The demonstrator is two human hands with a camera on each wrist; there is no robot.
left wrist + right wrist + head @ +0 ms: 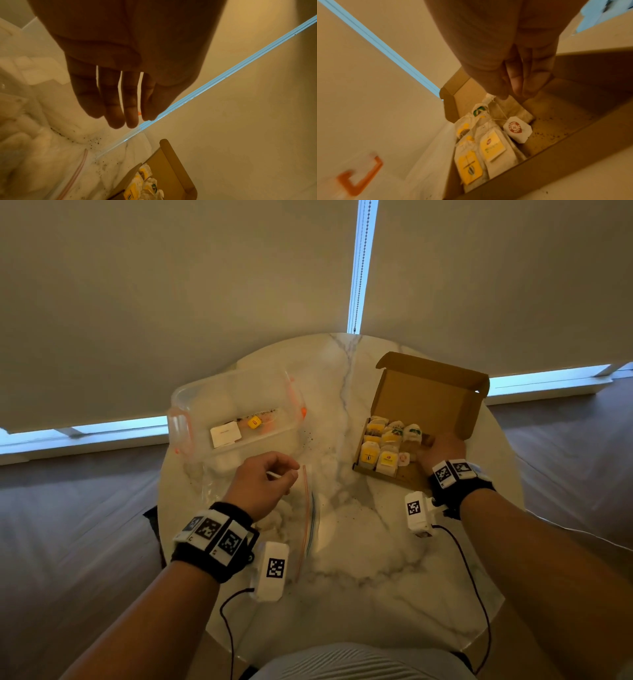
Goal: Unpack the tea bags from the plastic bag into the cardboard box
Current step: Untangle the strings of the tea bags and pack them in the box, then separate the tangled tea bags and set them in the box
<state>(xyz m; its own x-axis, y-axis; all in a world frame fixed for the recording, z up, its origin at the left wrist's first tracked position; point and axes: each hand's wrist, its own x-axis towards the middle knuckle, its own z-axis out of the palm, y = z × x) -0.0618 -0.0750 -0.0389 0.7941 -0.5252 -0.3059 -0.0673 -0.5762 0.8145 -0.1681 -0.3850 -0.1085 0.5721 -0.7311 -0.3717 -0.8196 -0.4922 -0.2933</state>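
Note:
The open cardboard box (428, 392) sits at the table's right, with several tea bags (383, 446) packed along its left side. My right hand (442, 450) reaches into the box. In the right wrist view its fingertips (510, 86) are pinched together at the top of a tea bag (513, 109) whose red tag (517, 129) lies on the others. The clear zip plastic bag (310, 518) lies flat in the table's middle. My left hand (263, 484) hovers over its left part; the left wrist view shows its fingers (116, 101) straight and holding nothing.
A clear plastic container (191, 419) with orange latches stands at the back left of the round marble table (359, 559), holding a white packet and a yellow tag. Tea crumbs dot the marble between bag and box. Cables trail from both wrist cameras.

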